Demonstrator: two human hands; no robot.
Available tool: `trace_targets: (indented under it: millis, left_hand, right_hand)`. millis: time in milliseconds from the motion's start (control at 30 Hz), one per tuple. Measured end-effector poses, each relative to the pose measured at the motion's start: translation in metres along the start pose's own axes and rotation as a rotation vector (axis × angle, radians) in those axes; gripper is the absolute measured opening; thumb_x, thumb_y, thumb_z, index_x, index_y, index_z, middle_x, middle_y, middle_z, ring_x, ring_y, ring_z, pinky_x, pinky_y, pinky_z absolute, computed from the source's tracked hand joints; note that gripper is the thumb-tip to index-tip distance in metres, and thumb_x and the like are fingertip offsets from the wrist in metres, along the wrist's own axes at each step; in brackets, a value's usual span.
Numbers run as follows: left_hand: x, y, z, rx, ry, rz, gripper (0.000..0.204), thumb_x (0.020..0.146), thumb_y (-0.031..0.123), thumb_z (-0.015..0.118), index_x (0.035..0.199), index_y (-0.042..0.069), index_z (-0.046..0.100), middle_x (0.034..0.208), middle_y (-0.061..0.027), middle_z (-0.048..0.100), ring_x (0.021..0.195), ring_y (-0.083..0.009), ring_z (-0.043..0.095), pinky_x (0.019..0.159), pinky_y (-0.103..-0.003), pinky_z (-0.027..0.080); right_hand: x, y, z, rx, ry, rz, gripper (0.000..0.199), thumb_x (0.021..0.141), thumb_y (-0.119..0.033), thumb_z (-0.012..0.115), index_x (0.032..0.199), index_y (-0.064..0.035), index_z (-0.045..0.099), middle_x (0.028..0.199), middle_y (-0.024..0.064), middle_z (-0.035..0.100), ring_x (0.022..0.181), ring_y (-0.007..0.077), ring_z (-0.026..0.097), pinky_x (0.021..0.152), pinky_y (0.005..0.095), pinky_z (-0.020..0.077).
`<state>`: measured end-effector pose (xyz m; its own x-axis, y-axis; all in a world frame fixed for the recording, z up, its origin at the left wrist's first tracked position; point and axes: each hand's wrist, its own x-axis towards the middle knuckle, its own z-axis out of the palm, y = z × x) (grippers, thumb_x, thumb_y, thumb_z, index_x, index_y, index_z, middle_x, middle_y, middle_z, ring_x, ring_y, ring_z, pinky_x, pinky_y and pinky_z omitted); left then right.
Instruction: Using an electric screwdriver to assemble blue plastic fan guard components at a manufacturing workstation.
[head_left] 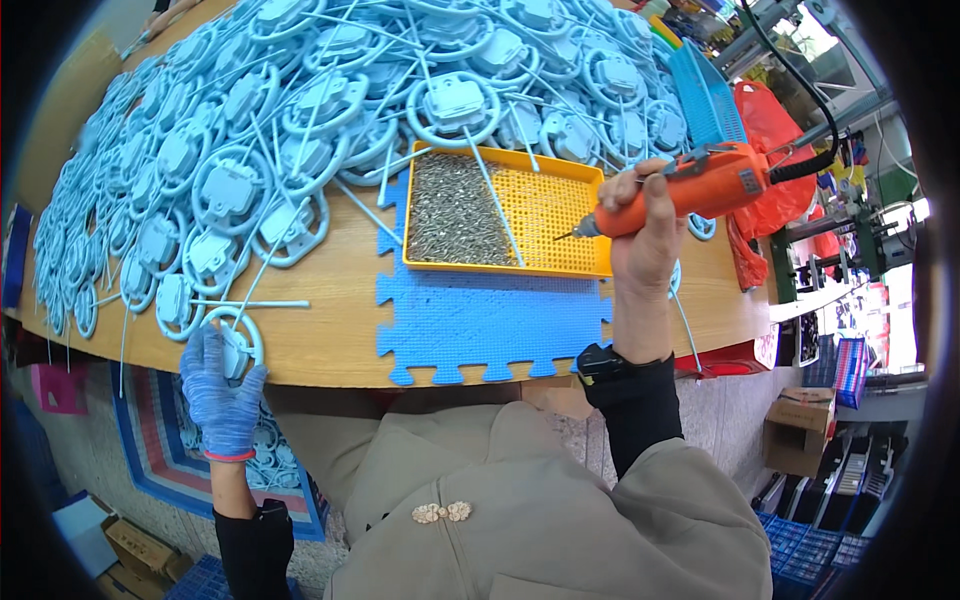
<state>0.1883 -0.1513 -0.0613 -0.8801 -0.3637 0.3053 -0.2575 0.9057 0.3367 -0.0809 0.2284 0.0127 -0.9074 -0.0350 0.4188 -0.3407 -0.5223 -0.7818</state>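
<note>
My left hand (222,405), in a blue knit glove, grips a light-blue plastic part (236,352) at the table's front edge. The part has a round ring frame and a housing in its middle. Bare and raised, my right hand (645,235) is wrapped round an orange electric screwdriver (715,180). Its bit points left, over the right side of a yellow perforated basket (500,268). Small metal screws (455,215) heap up in the basket's left half. Under the basket lies a blue foam mat (490,325) with jigsaw edges.
A large pile of similar light-blue parts (230,188) with thin rods covers the table's back and left. At the right stand a teal basket (708,95) and a red plastic bag (775,125). A striped bag (165,450) holding more parts sits below the table; a cardboard box (797,430) is on the floor.
</note>
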Motion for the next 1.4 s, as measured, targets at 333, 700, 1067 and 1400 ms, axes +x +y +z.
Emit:
trace_targets:
  millis: [333, 700, 1067, 1400]
  left_hand:
    - [-0.007, 0.040, -0.001, -0.302, -0.029, -0.035, 0.080, 0.067, 0.013, 0.078, 0.138, 0.005, 0.041, 0.128, -0.0184, 0.047, 0.115, -0.0304, 0.049, 0.098, -0.039, 0.039]
    - [0.045, 0.131, 0.016, -0.449, -0.361, 0.591, 0.080, 0.062, 0.027, 0.082, 0.134, 0.018, 0.046, 0.117, -0.0145, 0.058, 0.111, -0.0417, 0.052, 0.093, -0.047, 0.045]
    - [0.066, 0.186, 0.070, -0.595, -0.241, 0.536, 0.092, 0.052, 0.028, 0.087, 0.132, 0.007, 0.047, 0.109, -0.0108, 0.061, 0.105, -0.0336, 0.054, 0.089, -0.042, 0.043]
    - [0.060, 0.182, 0.076, -0.588, -0.188, 0.461, 0.091, 0.059, 0.046, 0.083, 0.129, 0.000, 0.048, 0.109, -0.0160, 0.057, 0.098, -0.0365, 0.054, 0.089, -0.042, 0.043]
  right_hand:
    - [0.010, 0.017, -0.005, -0.029, -0.051, 0.033, 0.018, 0.086, -0.017, 0.066, 0.095, -0.0053, 0.055, 0.069, 0.0052, 0.055, 0.063, 0.0160, 0.053, 0.062, 0.0311, 0.0441]
    - [0.012, 0.021, -0.010, -0.104, -0.133, 0.062, 0.018, 0.086, -0.022, 0.065, 0.087, -0.0076, 0.054, 0.068, 0.0039, 0.053, 0.062, 0.0156, 0.051, 0.063, 0.0323, 0.0432]
    - [0.004, -0.005, 0.013, -0.111, -0.099, 0.018, 0.032, 0.087, -0.037, 0.064, 0.098, -0.0080, 0.055, 0.071, 0.0031, 0.052, 0.066, 0.0148, 0.049, 0.062, 0.0304, 0.0407]
    - [-0.062, -0.005, 0.095, -0.072, -0.418, 0.216, 0.043, 0.084, -0.042, 0.067, 0.098, -0.0051, 0.049, 0.067, 0.0053, 0.051, 0.059, 0.0161, 0.050, 0.053, 0.0303, 0.0416]
